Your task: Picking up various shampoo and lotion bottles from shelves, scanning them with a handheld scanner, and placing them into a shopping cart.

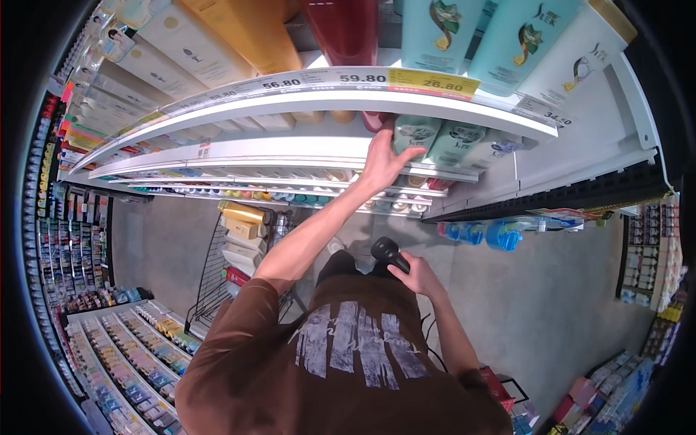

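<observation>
My left hand [384, 157] reaches into the second shelf from the top. Its fingers go up between a dark red bottle [373, 120] and a mint-green bottle [415, 133], and the thumb lies across the front of the green one. The fingertips are hidden, so a grip cannot be made out. A second mint-green bottle [455, 142] and a white bottle [489, 149] stand to the right of it. Down in front of my waist, my right hand [416, 274] holds a black handheld barcode scanner [387, 251] by its handle, head pointing up and left.
The top shelf's white edge [326, 100] with price labels overhangs my left hand. Larger bottles [348, 32] stand above it. A wire shopping cart [209, 283] with boxes and bottles is at my left. Blue plastic items [501, 236] hang at the shelf's right end.
</observation>
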`<state>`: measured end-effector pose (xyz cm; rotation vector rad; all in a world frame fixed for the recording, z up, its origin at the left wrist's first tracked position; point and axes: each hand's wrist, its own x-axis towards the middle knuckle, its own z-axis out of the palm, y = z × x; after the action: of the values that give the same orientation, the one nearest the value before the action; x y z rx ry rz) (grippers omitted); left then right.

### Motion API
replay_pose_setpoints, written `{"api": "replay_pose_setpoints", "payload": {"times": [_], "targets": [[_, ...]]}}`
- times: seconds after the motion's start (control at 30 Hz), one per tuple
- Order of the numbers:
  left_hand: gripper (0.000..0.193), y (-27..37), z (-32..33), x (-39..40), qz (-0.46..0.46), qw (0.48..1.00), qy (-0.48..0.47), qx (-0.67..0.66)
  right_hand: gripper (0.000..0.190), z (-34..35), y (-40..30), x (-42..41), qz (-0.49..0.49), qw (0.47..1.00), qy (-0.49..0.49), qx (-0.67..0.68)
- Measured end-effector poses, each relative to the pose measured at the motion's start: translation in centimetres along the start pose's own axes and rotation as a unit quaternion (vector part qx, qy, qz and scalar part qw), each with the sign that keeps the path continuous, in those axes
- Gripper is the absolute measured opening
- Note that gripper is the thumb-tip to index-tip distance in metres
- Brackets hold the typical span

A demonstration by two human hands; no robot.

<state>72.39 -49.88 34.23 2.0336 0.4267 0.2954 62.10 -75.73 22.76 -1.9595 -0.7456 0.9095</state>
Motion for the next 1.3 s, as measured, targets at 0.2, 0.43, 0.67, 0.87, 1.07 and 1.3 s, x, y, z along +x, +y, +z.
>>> {"api": "replay_pose_setpoints", "payload": {"times": [0.2,0.43,0.67,0.87,1.07,1.3], "targets": [[0.047,-0.9,-2.8,-7.2,0.121,0.967,0.150,-0.168,0.043,0.2,1.5,0.5,-0.011,1.000,-0.029,0.001],[0.056,0.1,-8.9,-18.2,-0.056,0.812,0.255,-0.523,0.049,1.5,-0.8,3.9,-0.044,0.986,-0.155,-0.039],[0.063,-4.9,-11.7,-27.2,-0.149,0.682,0.262,-0.666,0.060,3.6,-3.2,7.7,-0.121,0.955,-0.252,-0.098],[0.059,-6.4,-13.6,-29.8,-0.139,0.687,0.232,-0.674,0.058,4.3,-5.6,7.1,-0.136,0.949,-0.260,-0.118],[0.065,-6.2,-15.1,-27.2,-0.086,0.592,0.073,-0.798,0.052,5.6,-6.2,3.4,-0.122,0.968,-0.210,-0.055],[0.074,-6.1,-15.1,-23.7,-0.147,0.709,0.056,-0.688,0.047,7.6,-5.2,1.4,-0.020,0.985,-0.169,-0.021]]}}
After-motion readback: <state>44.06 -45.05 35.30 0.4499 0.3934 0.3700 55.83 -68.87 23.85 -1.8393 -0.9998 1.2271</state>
